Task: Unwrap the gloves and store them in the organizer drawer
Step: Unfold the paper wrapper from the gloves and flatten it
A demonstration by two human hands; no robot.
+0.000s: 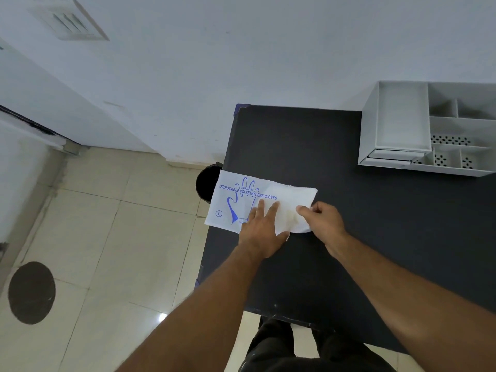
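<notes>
The pack (pixel 241 200) of gloves lies flat on the dark worktop (pixel 335 157), at its left edge, and the left end of the pack sticks out a little over that edge. The pack is white with blue print of a hand and the words "DISPOSABLE POLYETHYLENE GLOVES".

The left hand (pixel 261 232) lies palm down on the near part of the pack. Its fingers (pixel 265 208) are straight and close together, pressed flat on the plastic, not closed around anything.

The right hand (pixel 323 220) is at the right end of the pack. Its thumb and first fingers (pixel 303 209) are pinched together on a fold of thin whitish plastic there. If this fold is the wrapper only or a glove inside the pack, I cannot tell. The other fingers of this hand are curled in.

The white organizer (pixel 434 130) stands on the worktop far to the right of the pack and behind it, well apart from both hands. Its drawer (pixel 401 122) shows as an open tray on the left side of the organizer, with small compartments to the right of it.

Behind the left end of the pack, down on the floor (pixel 107 224), a dark bin (pixel 206 183) shows partly.
</notes>
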